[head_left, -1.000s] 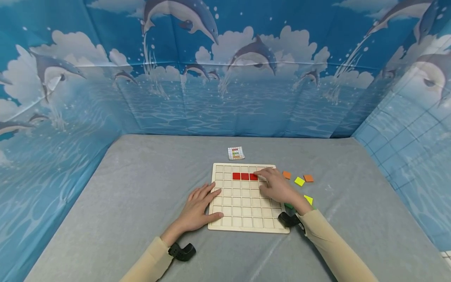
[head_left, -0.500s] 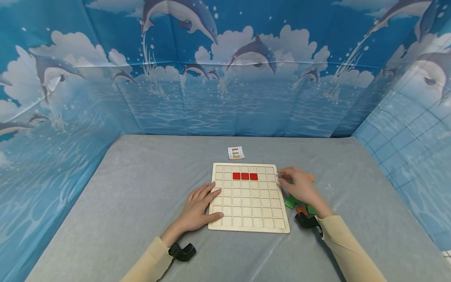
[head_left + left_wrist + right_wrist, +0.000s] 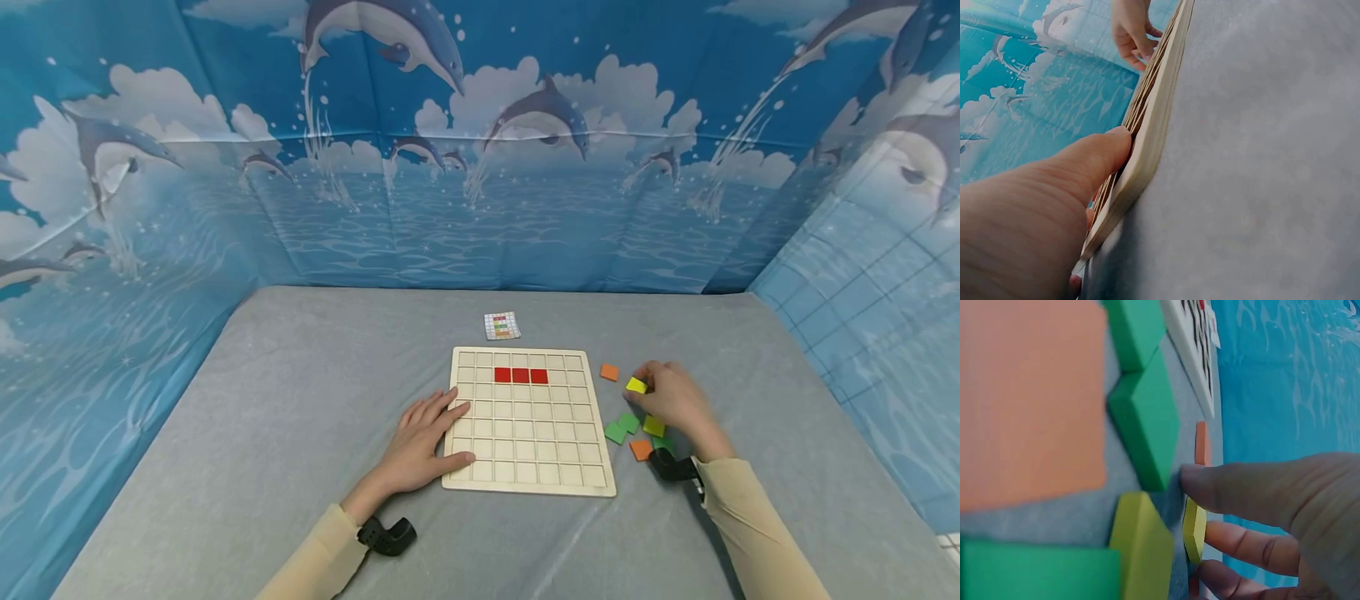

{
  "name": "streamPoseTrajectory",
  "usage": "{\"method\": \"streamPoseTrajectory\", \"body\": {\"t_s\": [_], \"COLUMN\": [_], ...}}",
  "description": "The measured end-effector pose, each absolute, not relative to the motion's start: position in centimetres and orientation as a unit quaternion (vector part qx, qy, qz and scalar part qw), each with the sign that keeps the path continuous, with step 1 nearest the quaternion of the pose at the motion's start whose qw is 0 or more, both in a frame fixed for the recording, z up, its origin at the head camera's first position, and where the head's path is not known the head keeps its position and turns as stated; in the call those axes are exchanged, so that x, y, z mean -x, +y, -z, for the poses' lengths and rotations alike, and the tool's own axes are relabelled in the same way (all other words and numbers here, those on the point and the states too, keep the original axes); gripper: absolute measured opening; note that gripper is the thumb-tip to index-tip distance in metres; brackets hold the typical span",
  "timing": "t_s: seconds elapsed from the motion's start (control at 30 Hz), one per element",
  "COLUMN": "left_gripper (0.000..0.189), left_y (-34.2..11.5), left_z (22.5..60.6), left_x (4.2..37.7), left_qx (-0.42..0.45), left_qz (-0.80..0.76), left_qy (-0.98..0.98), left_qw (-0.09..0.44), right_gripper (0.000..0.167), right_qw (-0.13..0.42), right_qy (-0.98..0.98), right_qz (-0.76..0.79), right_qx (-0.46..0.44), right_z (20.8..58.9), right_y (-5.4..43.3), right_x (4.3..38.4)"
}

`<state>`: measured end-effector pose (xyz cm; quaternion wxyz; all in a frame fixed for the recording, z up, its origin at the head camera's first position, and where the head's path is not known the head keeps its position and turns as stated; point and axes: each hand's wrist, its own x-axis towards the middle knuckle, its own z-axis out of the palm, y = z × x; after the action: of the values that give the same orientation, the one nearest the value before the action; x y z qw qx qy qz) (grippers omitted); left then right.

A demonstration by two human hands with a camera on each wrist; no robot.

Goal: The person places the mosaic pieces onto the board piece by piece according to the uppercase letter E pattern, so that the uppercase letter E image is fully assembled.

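Pinches a thin, smooth, yellow square tile (image 3: 636, 385) with the right hand (image 3: 675, 402); rests the loosely spread left hand (image 3: 415, 450) on the pale, square-gridded wooden board (image 3: 527, 431).

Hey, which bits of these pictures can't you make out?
Head view: the card's exact pattern, too small.
Head view: some squares of the wooden board, under the left hand.
Head view: part of the yellow tile, behind the right hand.
Right wrist view: the nearest orange tile's full outline, blurred and cut off by the left edge.
Left wrist view: the board's grid pattern, seen almost edge-on.
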<state>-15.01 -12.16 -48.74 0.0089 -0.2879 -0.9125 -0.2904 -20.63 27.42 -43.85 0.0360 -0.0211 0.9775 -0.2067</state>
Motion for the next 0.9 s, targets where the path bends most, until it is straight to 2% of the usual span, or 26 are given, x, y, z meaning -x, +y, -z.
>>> {"method": "streamPoseTrajectory", "body": {"t_s": [0.27,0.9], "left_gripper": [0.073,0.072], "left_y": [-12.21,-12.11], "left_z": [48.68,48.71], "left_x": [14.96,15.00], "left_qx": [0.289,0.291], "left_qz": [0.287,0.283], "left_qy": [-0.913,-0.914], "left_qw": [0.009,0.011], "right_gripper": [0.027,0.027], "right_qw": [0.051,0.039], "right_qy": [0.975,0.975], "right_qz": [0.216,0.217], "right_qx": [0.016,0.032], "right_z": [43.68,43.88], "right_y": [27.53,27.54], "right_x": [20.53,20.60]}}
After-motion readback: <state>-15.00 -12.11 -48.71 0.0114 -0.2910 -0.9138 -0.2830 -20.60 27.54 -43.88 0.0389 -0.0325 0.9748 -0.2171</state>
